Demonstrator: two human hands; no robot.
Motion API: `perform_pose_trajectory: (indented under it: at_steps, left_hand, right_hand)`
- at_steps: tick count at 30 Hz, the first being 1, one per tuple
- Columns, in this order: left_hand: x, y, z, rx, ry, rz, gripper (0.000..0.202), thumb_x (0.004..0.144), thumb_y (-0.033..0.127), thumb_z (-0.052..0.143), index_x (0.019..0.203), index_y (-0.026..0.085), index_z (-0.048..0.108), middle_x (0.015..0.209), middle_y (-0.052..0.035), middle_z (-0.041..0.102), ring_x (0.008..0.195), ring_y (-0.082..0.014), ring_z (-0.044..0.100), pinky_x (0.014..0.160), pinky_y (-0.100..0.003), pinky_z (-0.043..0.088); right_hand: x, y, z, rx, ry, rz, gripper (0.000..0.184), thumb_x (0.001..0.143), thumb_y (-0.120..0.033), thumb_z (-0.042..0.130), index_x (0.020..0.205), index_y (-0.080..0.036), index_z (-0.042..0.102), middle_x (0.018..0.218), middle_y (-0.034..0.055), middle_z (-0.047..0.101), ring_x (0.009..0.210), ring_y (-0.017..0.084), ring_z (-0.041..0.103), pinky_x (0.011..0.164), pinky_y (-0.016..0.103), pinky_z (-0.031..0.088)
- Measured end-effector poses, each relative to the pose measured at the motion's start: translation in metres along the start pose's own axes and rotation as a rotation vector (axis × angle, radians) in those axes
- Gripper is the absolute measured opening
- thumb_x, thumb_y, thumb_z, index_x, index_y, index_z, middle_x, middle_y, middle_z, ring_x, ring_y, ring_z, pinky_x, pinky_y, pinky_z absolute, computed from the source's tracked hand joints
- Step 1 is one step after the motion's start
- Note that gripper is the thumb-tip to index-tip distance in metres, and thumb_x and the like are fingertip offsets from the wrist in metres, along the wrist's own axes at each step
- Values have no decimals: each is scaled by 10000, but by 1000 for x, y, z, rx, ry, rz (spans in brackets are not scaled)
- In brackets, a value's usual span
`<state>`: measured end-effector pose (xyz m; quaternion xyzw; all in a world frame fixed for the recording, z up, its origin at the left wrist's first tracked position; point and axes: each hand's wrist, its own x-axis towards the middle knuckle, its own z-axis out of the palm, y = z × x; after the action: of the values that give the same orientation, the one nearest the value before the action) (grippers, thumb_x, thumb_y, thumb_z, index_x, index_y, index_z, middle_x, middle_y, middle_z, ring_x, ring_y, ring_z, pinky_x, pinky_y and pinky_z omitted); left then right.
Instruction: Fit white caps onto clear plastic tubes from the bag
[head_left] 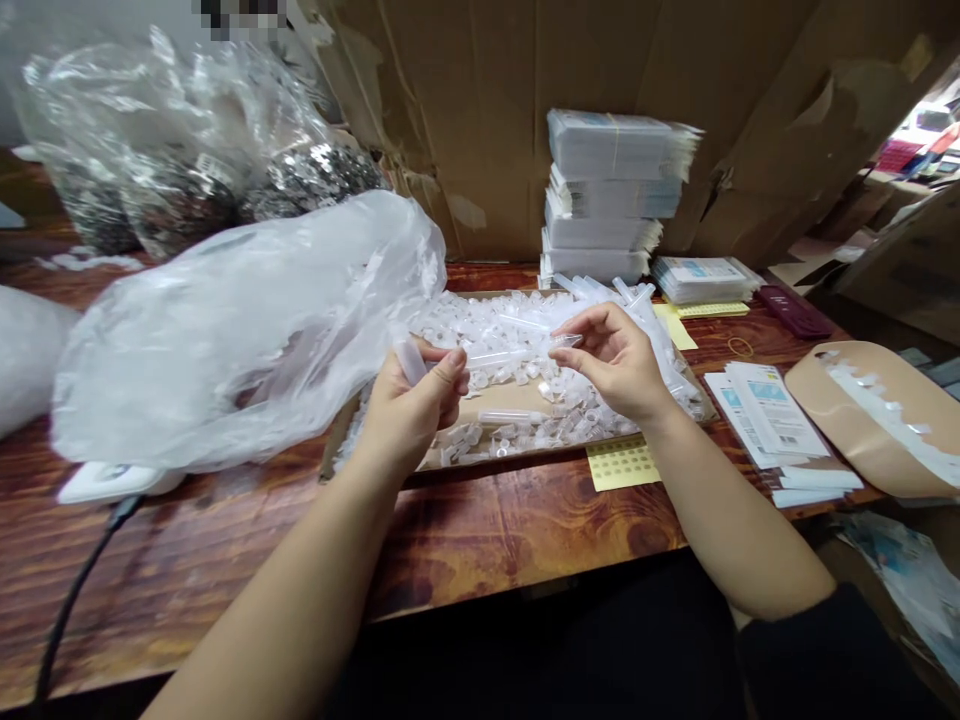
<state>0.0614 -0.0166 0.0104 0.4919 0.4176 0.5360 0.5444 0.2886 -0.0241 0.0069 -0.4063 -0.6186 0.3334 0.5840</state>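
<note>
My left hand [416, 400] is closed around a small clear plastic tube [409, 358], whose end sticks up above my thumb. My right hand [611, 360] pinches another small clear piece [564, 342] between thumb and fingertips, a little to the right of the left hand. Both hands hover over a flat cardboard tray [501, 398] covered with several small clear plastic caps and tubes [525, 330].
A big translucent plastic bag [240, 330] lies left of the tray. Bags of shiny parts [187, 150] sit behind it. Stacked white packets [607, 195] stand against a cardboard wall. Printed leaflets [772, 420], yellow sticker sheets [621, 464] and a tan backing sheet [877, 410] lie right.
</note>
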Motion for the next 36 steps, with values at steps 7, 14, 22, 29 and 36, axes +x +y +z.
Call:
perform_pose_trajectory:
  at_steps: [7,14,22,29,36]
  left_hand:
    - [-3,-1,2,-19,-30,-29,681,561,566,964,786,250,405,539,64,540,393,-58,353,366,-173,229]
    - [-9,5,5,-27,-106,-73,636,594,517,960,768,249,410,536,66,541,378,-51,315,378,-176,204]
    - [-9,5,10,-38,-10,-134,694,502,512,989,762,246,403,529,82,476,435,-71,378,375,-154,226]
    - [-9,7,8,-34,-52,-212,605,614,447,931,760,242,381,518,86,437,424,-56,328,382,-134,184]
    - [-9,4,6,-69,-71,-257,588,625,412,924,758,239,378,525,89,427,419,-55,323,375,-131,181]
  right_hand:
    - [-12,-5,17,117,-84,-12,180,775,-311,866,893,-215,770,951,28,750,886,164,717,891,369,632]
    - [-20,-2,17,-3,-76,-72,240,846,-453,816,862,-219,766,912,42,746,856,169,701,810,340,603]
    - [-23,-13,18,-271,-174,-56,375,910,-599,689,918,-231,617,885,17,654,701,132,541,669,300,469]
    - [-23,-11,23,-349,-208,-52,260,966,-472,649,911,-225,592,879,25,645,735,152,557,692,311,462]
    - [-26,-10,27,-378,-215,-54,186,950,-403,644,943,-223,596,894,41,653,778,172,577,722,319,471]
